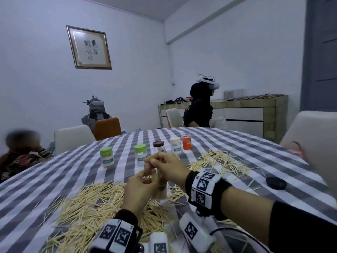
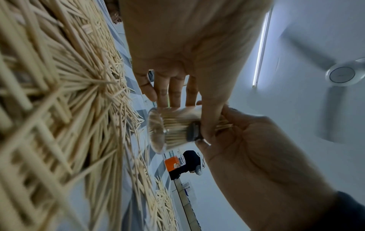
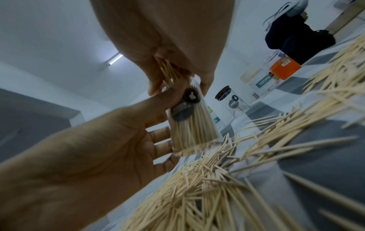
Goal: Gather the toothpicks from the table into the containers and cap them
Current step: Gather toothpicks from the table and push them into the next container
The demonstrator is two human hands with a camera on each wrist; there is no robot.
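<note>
A clear jar (image 1: 160, 187) with a dark label, packed with toothpicks, is held just above the table. My left hand (image 1: 145, 178) grips it, thumb across the label and fingers behind, as the left wrist view shows on the jar (image 2: 169, 126). My right hand (image 1: 156, 161) pinches a bunch of toothpicks (image 3: 169, 73) at the jar's mouth; the jar (image 3: 189, 121) hangs below it. Loose toothpicks (image 1: 85, 207) lie in a thick pile under my hands, and a second pile (image 1: 218, 161) spreads at the right.
Beyond my hands stand two green-capped containers (image 1: 106, 157) (image 1: 140, 154), a brown-lidded jar (image 1: 158, 145), a white-capped one (image 1: 175, 145) and an orange one (image 1: 186, 141). A black lid (image 1: 276, 182) lies at the right. Chairs ring the checked table (image 1: 237, 143); other people are in the room.
</note>
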